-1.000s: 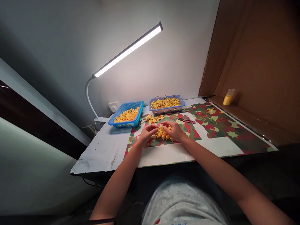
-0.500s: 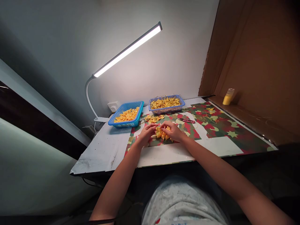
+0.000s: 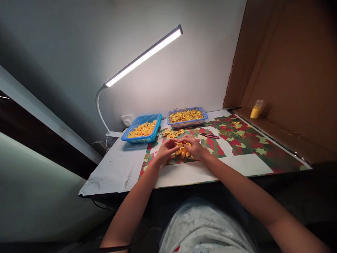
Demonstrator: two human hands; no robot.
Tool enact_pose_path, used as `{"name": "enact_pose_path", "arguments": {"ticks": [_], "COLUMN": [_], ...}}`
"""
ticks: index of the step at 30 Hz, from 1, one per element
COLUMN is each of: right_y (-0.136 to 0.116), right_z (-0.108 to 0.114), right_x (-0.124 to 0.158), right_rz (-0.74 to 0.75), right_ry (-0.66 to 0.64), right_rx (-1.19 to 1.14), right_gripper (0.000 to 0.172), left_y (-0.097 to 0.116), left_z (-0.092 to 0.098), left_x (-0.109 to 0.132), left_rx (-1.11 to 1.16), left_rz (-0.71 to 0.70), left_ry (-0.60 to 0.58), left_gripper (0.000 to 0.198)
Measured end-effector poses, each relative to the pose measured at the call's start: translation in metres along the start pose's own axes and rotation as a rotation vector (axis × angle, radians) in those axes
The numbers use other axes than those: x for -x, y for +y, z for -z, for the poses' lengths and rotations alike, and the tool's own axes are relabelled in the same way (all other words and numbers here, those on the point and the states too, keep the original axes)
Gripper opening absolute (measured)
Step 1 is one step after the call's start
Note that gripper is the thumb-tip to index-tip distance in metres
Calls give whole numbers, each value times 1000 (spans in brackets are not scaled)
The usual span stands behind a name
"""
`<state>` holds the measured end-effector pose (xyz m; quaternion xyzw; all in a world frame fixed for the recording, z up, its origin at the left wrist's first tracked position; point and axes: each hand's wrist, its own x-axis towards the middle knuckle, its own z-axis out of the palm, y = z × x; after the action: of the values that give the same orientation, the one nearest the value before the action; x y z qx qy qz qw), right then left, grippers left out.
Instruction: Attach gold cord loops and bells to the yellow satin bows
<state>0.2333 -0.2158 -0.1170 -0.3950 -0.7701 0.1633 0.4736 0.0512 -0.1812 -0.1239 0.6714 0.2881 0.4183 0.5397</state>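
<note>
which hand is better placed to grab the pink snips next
Probably the right hand: the pink snips lie just beyond it, on its right; the left hand is farther off, left of the yellow pieces.

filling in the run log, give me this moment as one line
left hand: beside yellow pieces, grip unclear | right hand: over yellow pieces, grip unclear | beyond: left basket, right basket, snips | lamp: lit
</note>
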Motion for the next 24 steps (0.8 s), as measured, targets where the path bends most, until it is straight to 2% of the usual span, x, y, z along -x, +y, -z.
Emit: {"name": "enact_pose_path", "arguments": {"ticks": [7,12,24], "right_y": [-4,-3,-7], "right_z": [5,4,4], "right_x": [2,3,4], "right_rz": [42,49,14], "right_ry": [-86,-159,-239], "right_rx": [251,352,398], "right_gripper": [13,10,3], "left_y": [-2,0,3], "left_z": [3,3,1], "left_x": [1,3,4], "left_rx": [-215,-409,-606], "left_rz": [-94,-134,-228], "left_ry": [53,63,33], "left_gripper": [33,24,19]}}
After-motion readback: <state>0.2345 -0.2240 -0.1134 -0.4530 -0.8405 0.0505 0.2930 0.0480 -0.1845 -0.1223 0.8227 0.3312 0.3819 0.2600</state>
